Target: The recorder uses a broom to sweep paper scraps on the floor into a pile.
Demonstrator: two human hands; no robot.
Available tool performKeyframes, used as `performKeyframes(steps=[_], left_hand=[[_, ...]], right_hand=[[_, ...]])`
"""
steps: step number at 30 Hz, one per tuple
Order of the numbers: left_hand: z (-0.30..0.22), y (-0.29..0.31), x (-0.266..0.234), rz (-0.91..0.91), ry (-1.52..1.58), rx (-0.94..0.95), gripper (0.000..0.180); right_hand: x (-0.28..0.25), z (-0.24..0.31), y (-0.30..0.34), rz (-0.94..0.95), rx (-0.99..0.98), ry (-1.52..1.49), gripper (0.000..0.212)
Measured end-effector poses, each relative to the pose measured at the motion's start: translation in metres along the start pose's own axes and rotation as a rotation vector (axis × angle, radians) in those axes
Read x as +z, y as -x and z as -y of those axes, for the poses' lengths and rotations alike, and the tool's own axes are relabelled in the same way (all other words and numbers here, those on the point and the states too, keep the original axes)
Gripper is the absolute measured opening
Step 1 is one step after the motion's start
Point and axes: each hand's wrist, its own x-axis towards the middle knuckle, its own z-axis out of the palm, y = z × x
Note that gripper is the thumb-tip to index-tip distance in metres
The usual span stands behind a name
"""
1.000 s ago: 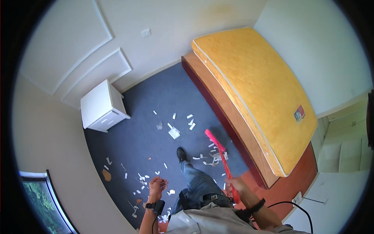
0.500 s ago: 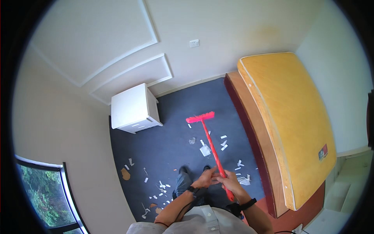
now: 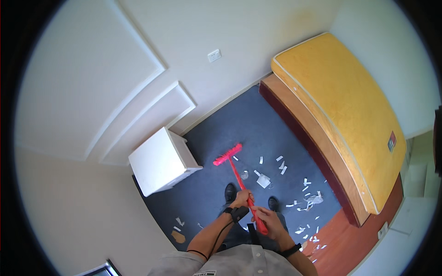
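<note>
I hold a red broom [image 3: 237, 176] slanting away from my body, its pink bristled head [image 3: 228, 155] low over the dark floor. My left hand [image 3: 242, 198] is wrapped around the middle of the handle. Closer to me, my right hand [image 3: 269, 221] grips the handle near its top end. A crumpled clear scrap [image 3: 244, 175] and a white piece of paper [image 3: 263, 180] lie to the right of the broom head. From this view I cannot tell whether the bristles touch the floor.
A white cabinet [image 3: 159, 161] stands against the wall at left. On the right, a yellow mattress [image 3: 340, 110] leans on a wooden bed base [image 3: 299, 103]. White scraps [image 3: 314, 200] litter the floor, and a brown scrap [image 3: 178, 237] lies near the left wall. My shoes [image 3: 230, 193] stand between them.
My view has turned to the right, so the room appears tilted. The broom head has swung left and nearer my feet. My left hand, loosely at the handle before, now wraps around it.
</note>
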Motion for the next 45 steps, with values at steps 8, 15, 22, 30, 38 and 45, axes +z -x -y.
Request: performKeyframes(steps=[8,15,22,30,38,45], left_hand=[[-0.065,-0.011,-0.033,0.09,-0.311,-0.152,0.019],[0.012,-0.048,-0.057,0.632,-1.03,0.136,0.022],[0.147,0.039,-0.015,0.549,-0.641,-0.549,0.027],[0.088,0.071,-0.011,0.38,-0.707,-0.512,0.022],[0.034,0.02,-0.036,0.063,-0.683,-0.085,0.011],[0.143,0.066,-0.041,0.464,-0.925,-0.38,0.015]], right_hand=[[0.074,-0.012,-0.02,-0.419,-0.867,0.777,0.032],[0.082,-0.05,0.029,-0.726,-0.883,0.413,0.005],[0.089,-0.068,0.131,-1.042,-0.804,0.553,0.007],[0.091,-0.088,0.13,-0.828,-0.894,0.523,0.011],[0.055,-0.128,0.046,-0.668,-0.975,0.179,0.007],[0.077,-0.137,0.142,-0.999,-0.858,0.371,0.011]])
